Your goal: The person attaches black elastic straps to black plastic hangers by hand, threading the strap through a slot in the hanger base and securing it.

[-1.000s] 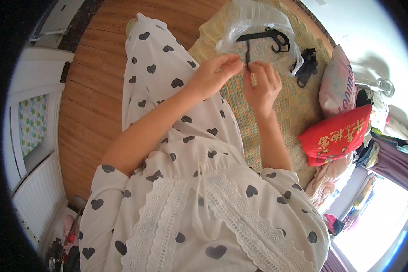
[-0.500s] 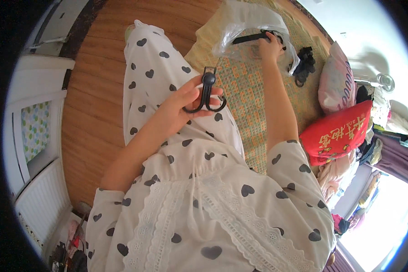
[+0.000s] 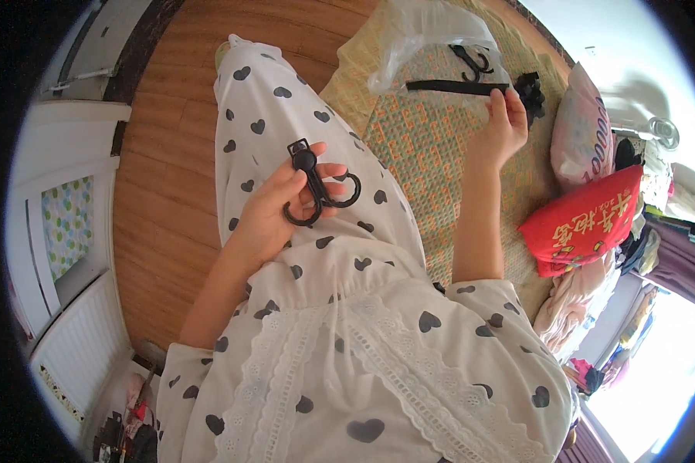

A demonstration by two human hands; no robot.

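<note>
My left hand rests over my lap and holds a black double hook with a round knob at its top. My right hand is stretched out over the bed mat and grips the end of a long black bar. The bar lies across a clear plastic bag, and a second black hook rests on that bag just beyond it. I wear a white dress with black hearts.
A woven patterned mat covers the bed. A red pillow and a pale printed pillow lie to the right, with a small black bunch beside the bag. Wooden floor and white furniture are at left.
My hands were together over the mat; the left one has drawn back to my lap with a black hook, and the right one has reached out to the black bar by the bag.
</note>
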